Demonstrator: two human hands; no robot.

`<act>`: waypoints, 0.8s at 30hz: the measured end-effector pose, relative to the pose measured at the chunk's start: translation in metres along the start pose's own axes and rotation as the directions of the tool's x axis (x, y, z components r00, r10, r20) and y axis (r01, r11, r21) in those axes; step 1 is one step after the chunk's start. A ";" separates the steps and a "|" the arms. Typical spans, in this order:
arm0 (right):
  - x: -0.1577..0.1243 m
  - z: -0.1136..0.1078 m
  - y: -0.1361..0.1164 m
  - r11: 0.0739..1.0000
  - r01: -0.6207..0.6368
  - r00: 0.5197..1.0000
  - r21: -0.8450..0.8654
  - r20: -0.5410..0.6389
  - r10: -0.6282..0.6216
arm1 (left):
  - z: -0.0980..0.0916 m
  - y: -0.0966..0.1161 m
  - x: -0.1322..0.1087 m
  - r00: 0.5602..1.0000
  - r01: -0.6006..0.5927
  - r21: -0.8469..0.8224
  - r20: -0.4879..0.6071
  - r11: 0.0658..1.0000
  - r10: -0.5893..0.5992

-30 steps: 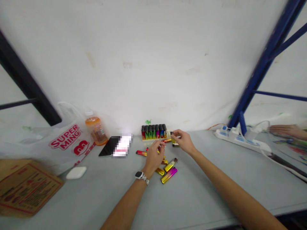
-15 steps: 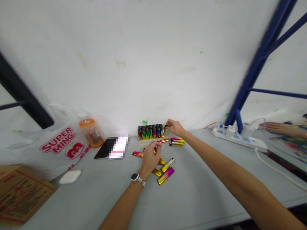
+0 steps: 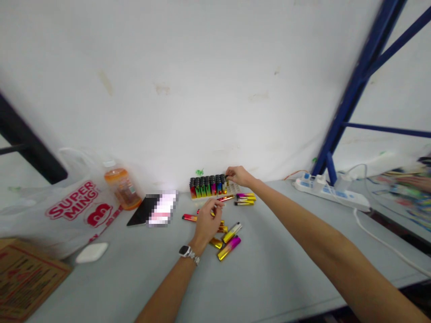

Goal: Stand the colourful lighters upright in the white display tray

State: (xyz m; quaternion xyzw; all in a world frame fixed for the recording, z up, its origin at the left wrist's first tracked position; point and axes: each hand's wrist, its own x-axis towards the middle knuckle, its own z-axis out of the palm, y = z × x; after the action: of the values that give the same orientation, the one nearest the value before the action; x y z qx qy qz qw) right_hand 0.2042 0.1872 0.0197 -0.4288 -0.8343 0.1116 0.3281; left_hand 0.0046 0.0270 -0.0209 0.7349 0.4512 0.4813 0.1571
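My right hand [image 3: 239, 175] pinches a lighter [image 3: 227, 181] at the right end of the filled rows in a pale holder tray [image 3: 235, 190]; its fingers hide most of that lighter. Several upright lighters [image 3: 205, 188] with black tops and shiny multicoloured bodies stand in the tray. My left hand [image 3: 208, 220], with a watch on the wrist, is just in front, fingers curled together at the end of a red-and-gold lighter [image 3: 225, 198]. Beneath and beside it lie loose lighters, among them a red one [image 3: 189, 218], a yellow-silver one [image 3: 232, 233] and a purple-gold one [image 3: 229, 248].
More lighters [image 3: 245, 198] lie right of the tray. To the left are a phone-like dark slab [image 3: 143, 211], an orange bottle [image 3: 123, 188], a plastic bag [image 3: 77, 202], a white case [image 3: 92, 252] and a cardboard box [image 3: 30, 278]. A power strip [image 3: 332, 194] lies right, near another person's blurred hand [image 3: 419, 181].
The view has shifted slightly, moving everything a little left. My right hand has brought its lighter down against the filled rows. My left hand keeps its place among the lighters.
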 end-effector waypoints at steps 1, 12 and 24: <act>0.001 -0.001 0.001 1.000 0.002 1.000 0.002 0.002 -0.002 | 0.000 0.000 0.000 1.000 -0.002 0.002 0.000 1.000 0.002; -0.005 -0.005 0.000 0.995 -0.051 0.999 -0.086 0.009 0.052 | -0.001 0.003 0.000 1.000 -0.008 0.006 -0.002 1.000 0.008; -0.048 0.002 -0.025 0.855 -0.052 0.978 -0.517 0.148 0.148 | 0.000 0.001 -0.001 1.000 0.005 0.004 0.005 1.000 -0.005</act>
State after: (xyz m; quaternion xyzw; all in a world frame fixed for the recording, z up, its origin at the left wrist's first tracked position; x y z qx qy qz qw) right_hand 0.2077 0.1342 0.0081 -0.5311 -0.8369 -0.0574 0.1191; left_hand 0.0054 0.0256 -0.0205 0.7353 0.4535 0.4782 0.1579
